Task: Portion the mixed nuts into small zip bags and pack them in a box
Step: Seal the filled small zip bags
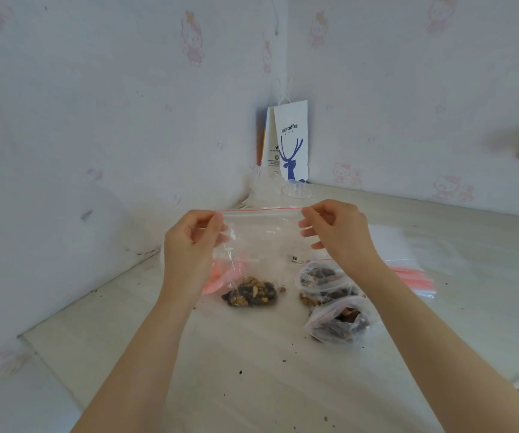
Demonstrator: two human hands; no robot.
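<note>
I hold a clear zip bag with a red seal line upright above the table. My left hand pinches its top left corner and my right hand pinches its top right corner. A clump of mixed nuts sits in the bag's bottom. Two smaller filled nut bags lie on the table to the right, below my right forearm. The seal strip looks stretched straight between my fingers.
A stack of empty zip bags with red strips lies at the right. A clear plastic cup and a white paper coffee bag stand in the wall corner. Something pink lies behind the held bag. Crumbs dot the pale table.
</note>
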